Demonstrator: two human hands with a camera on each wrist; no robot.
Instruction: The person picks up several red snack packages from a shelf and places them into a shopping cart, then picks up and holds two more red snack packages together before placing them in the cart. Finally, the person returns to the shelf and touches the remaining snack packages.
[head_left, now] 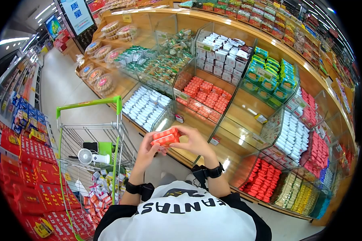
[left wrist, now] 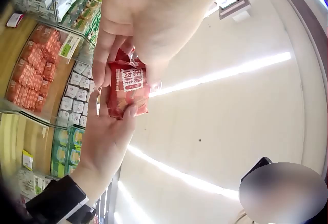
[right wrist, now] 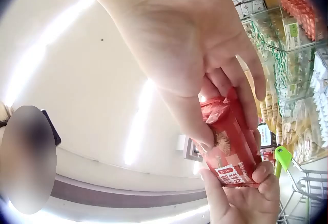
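Both hands hold a small red snack packet [head_left: 165, 137] in front of the chest, over the edge of the display. My left hand [head_left: 146, 149] grips one end with thumb and fingers, and my right hand [head_left: 195, 141] pinches the other end. White printed characters show on the red wrapper [left wrist: 130, 80] in the left wrist view. Seen from the right wrist, the packet [right wrist: 233, 147] has a crimped end between the right thumb and fingers, while the left fingertips [right wrist: 263, 172] press its lower end.
A shopping cart [head_left: 88, 101] stands at the left, holding loose packets [head_left: 96, 201] and a white handheld fan [head_left: 85, 156]. Ahead is a wooden display with clear bins of orange-red packets [head_left: 205, 94], white packets [head_left: 146, 106] and green packs [head_left: 269, 76]. Red packages [head_left: 44, 172] are stacked beyond the cart.
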